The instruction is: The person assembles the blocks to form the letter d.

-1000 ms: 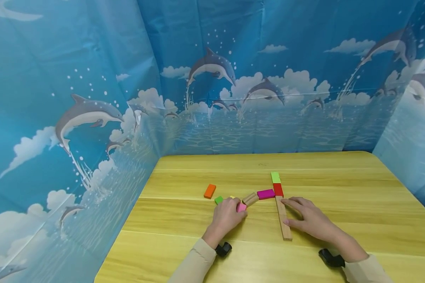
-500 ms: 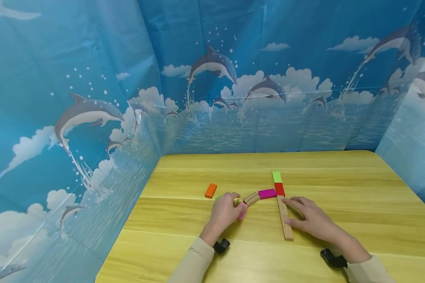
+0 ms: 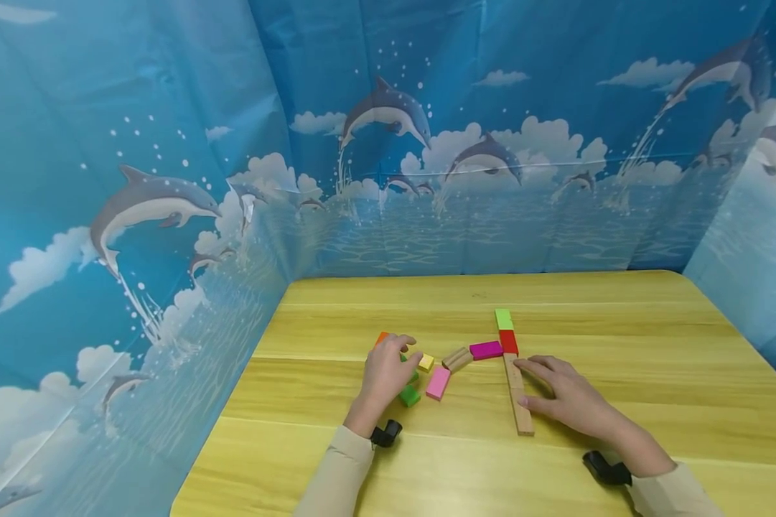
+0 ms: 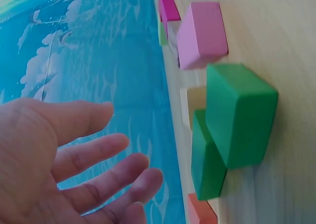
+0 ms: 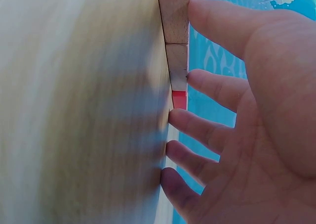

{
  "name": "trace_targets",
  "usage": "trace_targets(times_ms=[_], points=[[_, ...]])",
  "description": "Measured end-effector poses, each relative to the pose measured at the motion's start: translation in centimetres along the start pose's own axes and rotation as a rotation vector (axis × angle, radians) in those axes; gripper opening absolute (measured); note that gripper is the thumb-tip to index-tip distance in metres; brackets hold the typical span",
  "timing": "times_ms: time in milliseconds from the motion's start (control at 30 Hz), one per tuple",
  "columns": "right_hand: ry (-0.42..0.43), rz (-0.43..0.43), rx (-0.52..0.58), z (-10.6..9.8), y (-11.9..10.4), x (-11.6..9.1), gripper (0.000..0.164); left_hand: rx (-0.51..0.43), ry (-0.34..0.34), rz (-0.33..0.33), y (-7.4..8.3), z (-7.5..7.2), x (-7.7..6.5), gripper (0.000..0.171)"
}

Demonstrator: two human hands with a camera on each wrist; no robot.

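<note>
My left hand (image 3: 388, 373) hovers with loosely spread fingers over two green blocks (image 3: 410, 396), partly hiding them; the left wrist view shows it holding nothing. An orange block (image 3: 382, 337) peeks out behind it. To its right lie a yellow block (image 3: 426, 362) and a pink block (image 3: 438, 383). The pink one meets a pair of plain wooden strips (image 3: 456, 359), which leads to a magenta block (image 3: 487, 350). My right hand (image 3: 571, 398) rests beside a straight row of plain wooden blocks (image 3: 520, 413), thumb and index fingertip touching its side.
Beyond the plain row, a red block (image 3: 508, 342) and a light green block (image 3: 504, 319) continue the line. Everything lies on a yellow wood-grain table (image 3: 652, 337). A blue dolphin-print curtain (image 3: 388, 230) stands along its back and sides.
My left hand has let go of the pink block, which now lies slanted at the end of the wooden strips, and has moved left over the green blocks. The right hand stays put.
</note>
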State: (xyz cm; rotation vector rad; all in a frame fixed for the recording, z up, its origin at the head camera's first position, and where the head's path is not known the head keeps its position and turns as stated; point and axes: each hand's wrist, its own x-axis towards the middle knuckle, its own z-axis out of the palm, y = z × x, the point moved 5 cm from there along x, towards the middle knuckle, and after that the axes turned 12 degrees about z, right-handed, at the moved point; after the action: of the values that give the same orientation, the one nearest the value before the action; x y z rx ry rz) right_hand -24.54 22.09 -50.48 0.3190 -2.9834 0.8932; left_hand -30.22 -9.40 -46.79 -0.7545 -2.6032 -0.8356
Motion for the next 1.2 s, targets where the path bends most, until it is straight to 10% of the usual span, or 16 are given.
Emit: trace_targets(times_ms=[500, 1200], points=[[-0.002, 0.008, 0.004, -0.1, 0.0, -0.1, 0.072, -0.088, -0.043, -0.059, -2.4, -1.1, -0.6, 0.033], [0.001, 0.019, 0.006, 0.1, 0.2, -0.1, 0.070, 0.007, -0.188, -0.150, -3.3, 1.0, -1.4, 0.070]])
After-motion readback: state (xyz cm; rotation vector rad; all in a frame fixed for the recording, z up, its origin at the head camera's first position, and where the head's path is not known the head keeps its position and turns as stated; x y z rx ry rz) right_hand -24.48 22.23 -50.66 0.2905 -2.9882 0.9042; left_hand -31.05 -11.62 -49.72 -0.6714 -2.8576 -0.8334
